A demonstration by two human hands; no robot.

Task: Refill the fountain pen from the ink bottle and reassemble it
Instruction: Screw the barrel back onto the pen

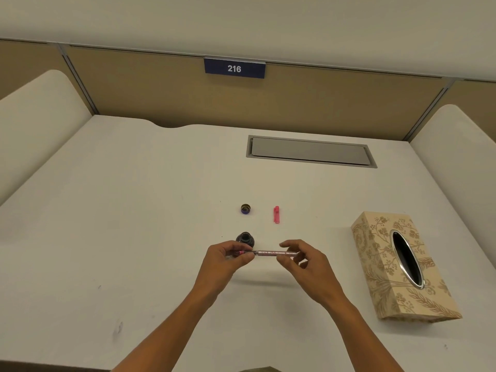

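A pink fountain pen (271, 253) lies level between my two hands, a little above the white desk (134, 237). My left hand (228, 260) pinches its left end, the grip section. My right hand (303, 260) holds the glittery pink barrel at its right end. Just behind my left fingers stands the open dark ink bottle (245, 238), partly hidden by them. The bottle's cap (246, 209) rests farther back, open side up. The pink pen cap (276, 214) lies to its right.
A beige floral tissue box (402, 267) lies on the right of the desk. A grey cable hatch (311, 151) is set into the desk at the back. Tan partition panels with a blue "216" sign (234, 68) close off the far side.
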